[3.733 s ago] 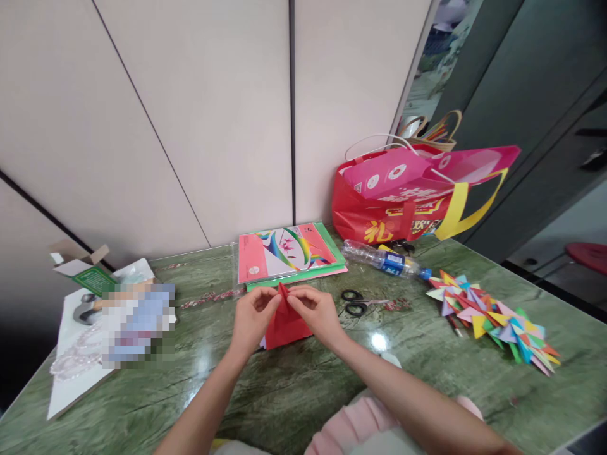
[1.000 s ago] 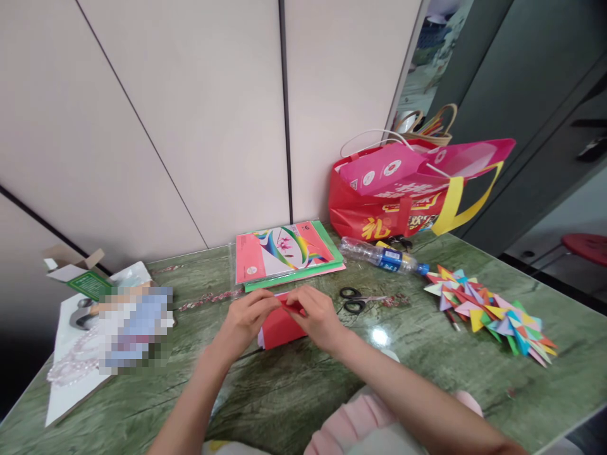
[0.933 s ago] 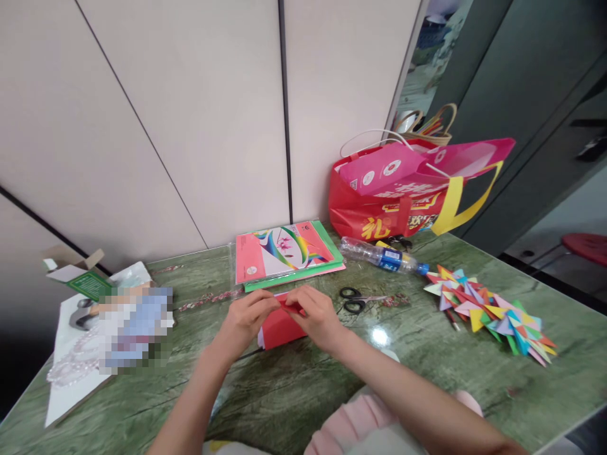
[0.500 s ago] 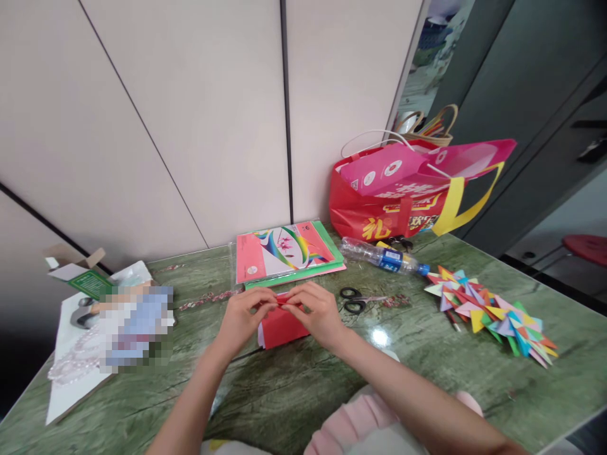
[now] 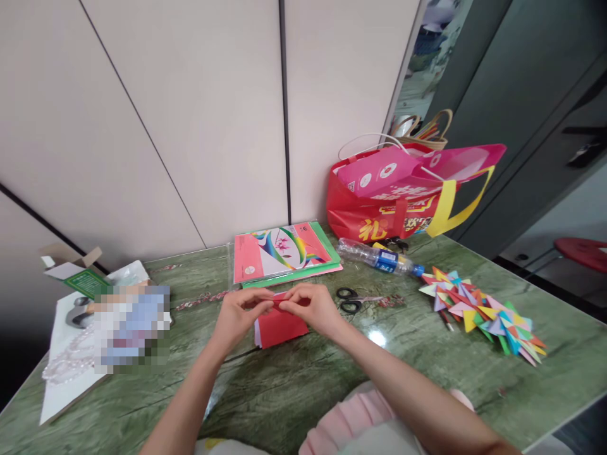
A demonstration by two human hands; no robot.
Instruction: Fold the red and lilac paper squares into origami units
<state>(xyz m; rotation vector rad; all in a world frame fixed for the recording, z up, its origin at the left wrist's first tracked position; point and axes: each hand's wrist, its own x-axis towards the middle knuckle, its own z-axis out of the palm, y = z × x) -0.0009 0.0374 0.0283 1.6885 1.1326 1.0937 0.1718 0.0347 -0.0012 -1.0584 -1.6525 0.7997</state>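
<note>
Both my hands meet over a small stack of red paper sheets (image 5: 281, 327) lying on the green marble table (image 5: 303, 385). My left hand (image 5: 239, 313) and my right hand (image 5: 313, 306) pinch a small folded red paper piece (image 5: 277, 304) between their fingertips, just above the stack. The fingers of both hands are closed on it and hide most of the piece.
A pack of coloured paper (image 5: 283, 254) lies behind my hands. Black scissors (image 5: 348, 300) and a plastic bottle (image 5: 379, 258) lie to the right, with a red gift bag (image 5: 403, 196) behind. Folded colourful paper stars (image 5: 484, 313) spread at far right. A white board with beads (image 5: 71, 354) is at left.
The tall red point held up 3.7 s ago has been folded down into a small flat piece. In the last second my fingertips have drawn closer together on it.
</note>
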